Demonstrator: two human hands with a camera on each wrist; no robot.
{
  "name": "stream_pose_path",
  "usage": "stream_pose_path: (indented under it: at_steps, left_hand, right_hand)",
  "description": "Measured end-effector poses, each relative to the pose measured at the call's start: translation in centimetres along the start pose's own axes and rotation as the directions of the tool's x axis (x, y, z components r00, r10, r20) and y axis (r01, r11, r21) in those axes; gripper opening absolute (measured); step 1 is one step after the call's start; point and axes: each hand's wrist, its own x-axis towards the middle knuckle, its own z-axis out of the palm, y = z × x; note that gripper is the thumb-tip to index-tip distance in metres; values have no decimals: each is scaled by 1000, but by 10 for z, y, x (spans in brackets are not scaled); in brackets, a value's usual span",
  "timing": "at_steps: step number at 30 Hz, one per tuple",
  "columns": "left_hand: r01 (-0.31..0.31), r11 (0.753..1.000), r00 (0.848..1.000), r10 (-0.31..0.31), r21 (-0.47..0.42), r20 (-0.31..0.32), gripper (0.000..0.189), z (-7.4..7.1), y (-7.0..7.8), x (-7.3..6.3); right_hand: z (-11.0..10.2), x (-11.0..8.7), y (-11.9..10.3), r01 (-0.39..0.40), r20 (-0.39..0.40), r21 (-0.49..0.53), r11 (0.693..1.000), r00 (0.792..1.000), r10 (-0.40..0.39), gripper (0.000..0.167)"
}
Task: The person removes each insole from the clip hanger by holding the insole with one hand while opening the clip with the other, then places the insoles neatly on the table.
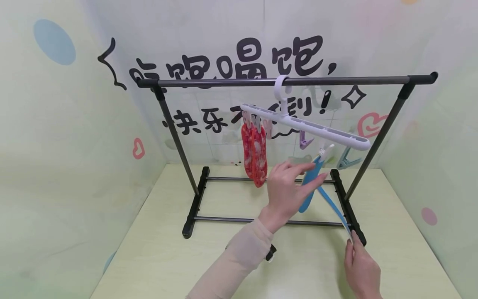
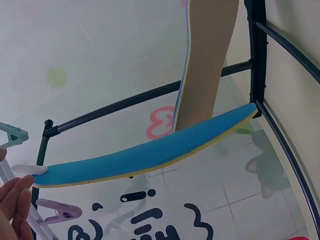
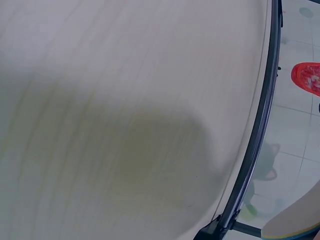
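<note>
A blue insole (image 1: pixel 313 182) hangs by its end from a white clip (image 1: pixel 325 152) on the lavender hanger (image 1: pixel 317 129). My left hand (image 1: pixel 285 189) is at that insole's upper end. Its thumb and forefinger are extended and apart, and fingertips (image 2: pixel 27 182) lie right at the insole's edge beside the clip. Lower right, my right hand (image 1: pixel 361 265) pinches the end of a second blue insole (image 1: pixel 332 204), which slants up toward the first. The left wrist view shows this insole's beige underside (image 2: pixel 207 60). A strip of it (image 3: pixel 295 220) enters the right wrist view, where the hand itself is hidden.
The hanger hooks over the top bar (image 1: pixel 224 83) of a black rack on a pale table (image 1: pixel 157 257). Red patterned insoles (image 1: pixel 254 153) hang from clips at its left. A purple clip (image 1: pixel 305 141) and a teal clip (image 1: pixel 348 159) hang farther right. A small black object (image 1: pixel 271 252) lies near the left sleeve.
</note>
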Motion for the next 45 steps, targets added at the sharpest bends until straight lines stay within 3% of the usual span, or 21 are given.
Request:
stream_pose_path:
  at_steps: [11,24,32,40,45]
  left_hand:
    - [56,998,998,-56,-13,4,37,-14,-6,-13]
    - [137,991,991,-137,2,-2,37,-23,-22,-25]
    - [151,988,988,-152,12,14,38,-27,-28,-32]
    - [181,983,983,-182,15,28,39,-30,-32,-37]
    - [198,980,980,-199,19,32,39,-31,-34,-40]
  right_hand:
    - [-7,0,11,20,-63,9,1000,998,-19,33]
    - [-22,0,22,-38,-13,-55,998,999,38,33]
    - [-27,0,29,-7,-74,-70,997,997,2,33]
    - [-34,-1,39,-51,-67,-104,993,997,44,32]
    - [-37,-2,46,-31,-101,-119,992,995,19,31]
